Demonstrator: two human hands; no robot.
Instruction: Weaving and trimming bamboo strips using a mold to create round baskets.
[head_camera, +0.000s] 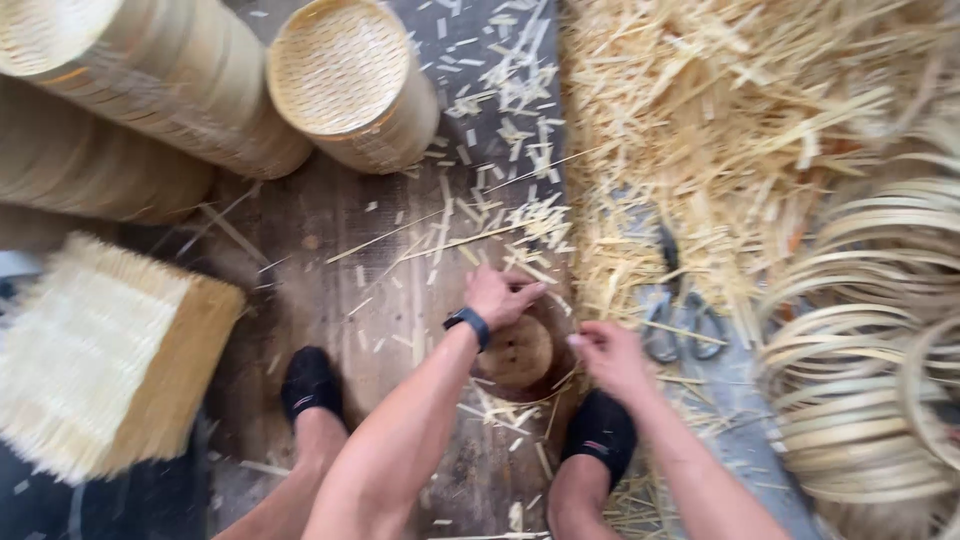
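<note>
My left hand (500, 297), with a dark watch at the wrist, rests on the far rim of a round wooden block (517, 352) that stands on the floor between my feet. Its fingers are spread over the block's edge. My right hand (608, 357) is just to the right of the block, fingers curled loosely near its side; whether it grips anything I cannot make out. Thin bamboo splints (500, 230) lie scattered on the floor beyond the block.
Stacks of woven bamboo steamer baskets (345, 80) stand at the top left. A square pile of woven mats (95, 355) lies at left. A heap of bamboo shavings (720, 130), scissors (680, 315) and bamboo hoops (870, 360) fill the right side.
</note>
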